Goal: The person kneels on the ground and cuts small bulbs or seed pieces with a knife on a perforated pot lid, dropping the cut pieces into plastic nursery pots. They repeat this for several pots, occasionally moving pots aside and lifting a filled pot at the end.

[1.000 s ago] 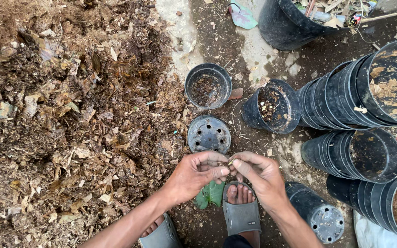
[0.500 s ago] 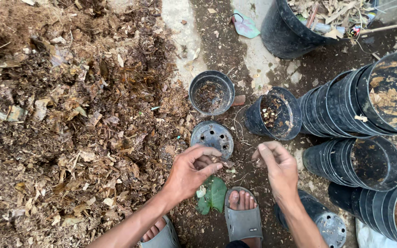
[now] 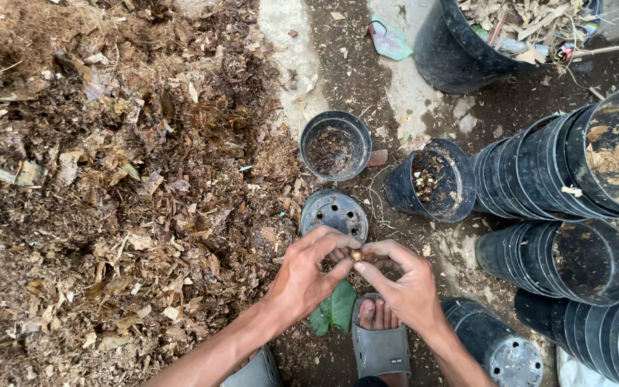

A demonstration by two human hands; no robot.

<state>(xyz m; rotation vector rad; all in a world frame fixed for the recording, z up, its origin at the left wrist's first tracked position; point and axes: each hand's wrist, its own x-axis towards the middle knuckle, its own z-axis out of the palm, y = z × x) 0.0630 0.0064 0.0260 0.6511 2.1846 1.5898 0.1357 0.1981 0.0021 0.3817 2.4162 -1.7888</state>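
Fingertips of left hand [image 3: 306,276] and right hand [image 3: 406,283] pinch 1 small nut [image 3: 357,254] beside upturned pot [image 3: 334,213].

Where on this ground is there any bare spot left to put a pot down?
Bare soil lies between the upright pot and the big tub, with a pale strip running up beside the mulch heap. It is crowded on the right among the stacked pots, and around both hands above the upturned pot.
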